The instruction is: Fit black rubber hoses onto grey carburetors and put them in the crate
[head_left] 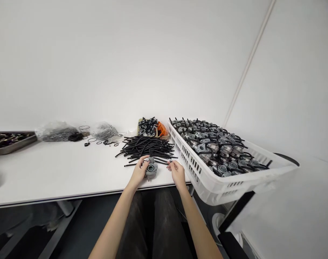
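My left hand (pixel 140 169) is wrapped round the side of a grey metal carburetor (pixel 151 169), holding it upright at the table's front edge. The carburetor's round bore faces me, and a black part sticks up from its top. To its right, my right hand (pixel 176 172) has thumb and fingers pinched together at the end of a black rubber hose (pixel 162 163). The fingers partly hide that end. Just beyond both hands lies a loose pile of black rubber hoses (pixel 144 145) on the white table (pixel 72 172).
A white plastic crate (pixel 220 187) full of carburetors (pixel 223 149) stands at the right. Behind the hoses are a tray of small black-and-grey parts (pixel 147 126) and an orange container (pixel 161 129). Bagged parts (pixel 58 132), black rings (pixel 92 140) and a metal tray (pixel 15 146) lie leftward.
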### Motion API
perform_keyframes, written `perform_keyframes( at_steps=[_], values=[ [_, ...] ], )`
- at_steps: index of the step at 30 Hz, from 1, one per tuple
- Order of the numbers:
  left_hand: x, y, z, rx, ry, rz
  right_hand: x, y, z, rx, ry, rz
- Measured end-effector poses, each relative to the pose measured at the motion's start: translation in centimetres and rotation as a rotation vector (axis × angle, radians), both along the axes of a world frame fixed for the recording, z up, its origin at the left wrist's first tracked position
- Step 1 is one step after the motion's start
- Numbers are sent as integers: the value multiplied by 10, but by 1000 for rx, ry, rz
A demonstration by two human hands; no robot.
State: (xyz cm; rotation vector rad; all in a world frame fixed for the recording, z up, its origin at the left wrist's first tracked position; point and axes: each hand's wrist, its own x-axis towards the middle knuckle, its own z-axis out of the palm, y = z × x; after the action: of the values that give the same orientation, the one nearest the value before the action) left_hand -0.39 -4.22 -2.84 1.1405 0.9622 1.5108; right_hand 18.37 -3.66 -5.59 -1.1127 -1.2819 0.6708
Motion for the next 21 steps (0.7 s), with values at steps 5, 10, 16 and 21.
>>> perform_keyframes(
  at_steps=[5, 10, 16, 21],
  values=[
    [-13, 6, 1, -154, -446, 93, -1, 2, -1, 6, -37, -12],
    [-32, -3, 7, -238, -820, 79, -3, 0, -2, 8, -149, -21],
    [-44, -8, 5, -332, -1023, -33, -24, 11, 8, 99, -438, 36],
    [-44, -11, 6, -348, -1049, -110, -66, 37, 18, 182, -655, 150]
  ],
)
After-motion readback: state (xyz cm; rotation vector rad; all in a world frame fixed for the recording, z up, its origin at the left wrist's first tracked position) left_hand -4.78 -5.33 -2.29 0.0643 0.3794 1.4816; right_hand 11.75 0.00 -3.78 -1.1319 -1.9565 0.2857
